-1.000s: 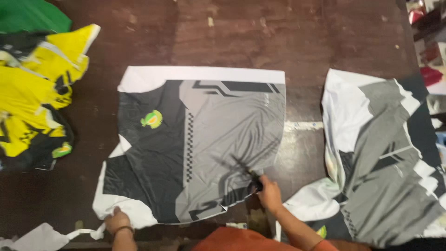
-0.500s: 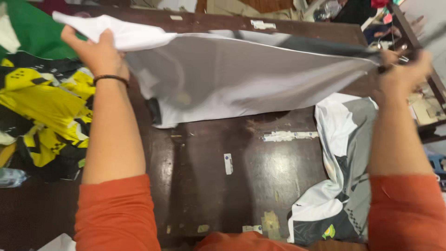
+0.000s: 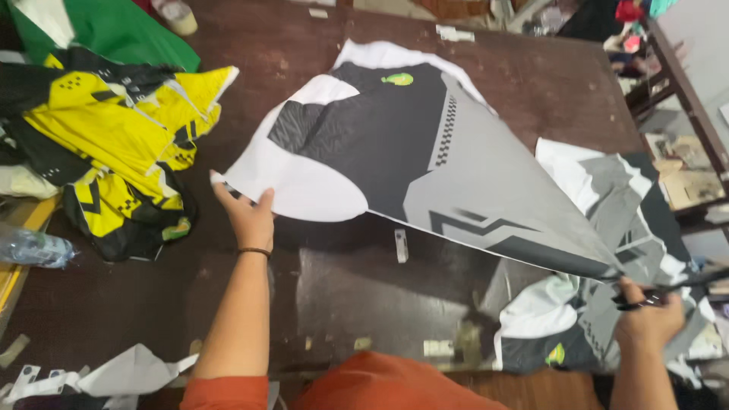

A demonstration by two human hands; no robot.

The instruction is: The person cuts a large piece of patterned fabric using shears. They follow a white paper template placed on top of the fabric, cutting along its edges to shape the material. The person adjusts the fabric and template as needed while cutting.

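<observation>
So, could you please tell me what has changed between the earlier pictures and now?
The grey, black and white fabric panel, flat on the table a second ago, was lifted by both hands and now hangs slanted, printed side up. The left hand grips its white edge, the right hand its corner, with scissors. The yellow garments stayed put.

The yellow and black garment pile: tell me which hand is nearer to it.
Left. The left hand grips the grey fabric panel's corner just right of the yellow and black garment pile. The right hand, with scissors, is across the table.
</observation>
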